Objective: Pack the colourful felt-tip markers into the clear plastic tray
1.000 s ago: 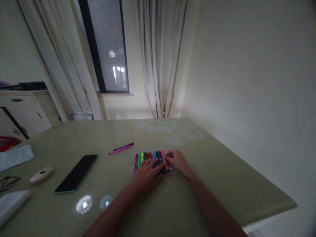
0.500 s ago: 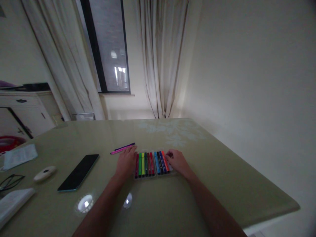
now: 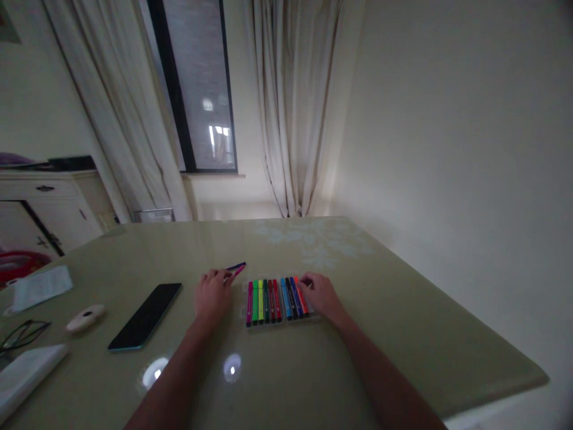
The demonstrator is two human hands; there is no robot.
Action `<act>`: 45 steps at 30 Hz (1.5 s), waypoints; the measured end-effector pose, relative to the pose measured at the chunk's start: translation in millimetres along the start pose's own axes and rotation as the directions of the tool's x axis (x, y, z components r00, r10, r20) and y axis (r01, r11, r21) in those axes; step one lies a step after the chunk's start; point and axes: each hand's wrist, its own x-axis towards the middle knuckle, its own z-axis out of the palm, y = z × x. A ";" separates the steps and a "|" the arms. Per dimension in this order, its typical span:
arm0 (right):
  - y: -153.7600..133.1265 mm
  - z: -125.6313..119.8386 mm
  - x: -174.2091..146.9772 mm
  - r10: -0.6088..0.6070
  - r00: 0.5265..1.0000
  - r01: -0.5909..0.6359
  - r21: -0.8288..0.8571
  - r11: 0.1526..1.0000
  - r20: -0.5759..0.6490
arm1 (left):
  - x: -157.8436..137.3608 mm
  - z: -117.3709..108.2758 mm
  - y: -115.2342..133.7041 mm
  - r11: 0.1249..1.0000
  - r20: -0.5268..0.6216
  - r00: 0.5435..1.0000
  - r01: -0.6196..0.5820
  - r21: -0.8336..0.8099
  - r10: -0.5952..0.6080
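Note:
A clear plastic marker case [image 3: 265, 326] lies on the table with a row of coloured markers in it. My left hand [image 3: 213, 295] is left of the case, its fingers closed on a pink marker [image 3: 239, 272] whose far end sticks out to the right. Just behind that hand a dark blue marker [image 3: 237, 266] lies on the table, partly hidden. My right hand [image 3: 320, 292] covers the right end of the case, with thumb and fingers closed on it beside an orange-red marker [image 3: 301, 297]; the fingers hide that edge.
Left of my arms lie a black phone [image 3: 145, 316], a white oval object [image 3: 85, 318], glasses [image 3: 24, 334], a white box-like object [image 3: 31, 376] and a pale blue face mask [image 3: 42, 288]. A wall [image 3: 456, 179] borders the table's right side.
My left hand has moved left, off the case's left edge, and closed on the pink marker, which has turned to a steeper angle. My right hand stays at the case's right end.

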 end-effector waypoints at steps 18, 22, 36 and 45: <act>-30.0 7.6 -13.1 -0.233 0.949 -0.006 0.749 0.662 0.213 | -45.7 22.3 86.5 0.489 0.303 0.940 0.192 -0.851 0.158; -29.1 4.7 -11.9 -0.248 0.943 -0.004 0.752 0.659 0.222 | -47.3 18.3 88.3 0.462 0.335 0.930 0.233 -0.856 0.153; 4.1 -23.0 5.8 0.070 0.982 -0.150 0.492 0.858 0.178 | -57.2 35.5 82.4 0.783 0.156 0.835 -0.406 -0.472 0.527; 26.7 -17.7 5.0 0.190 0.959 -0.246 0.283 0.927 0.211 | -77.4 40.6 93.7 0.655 0.359 0.579 -0.743 -0.137 0.732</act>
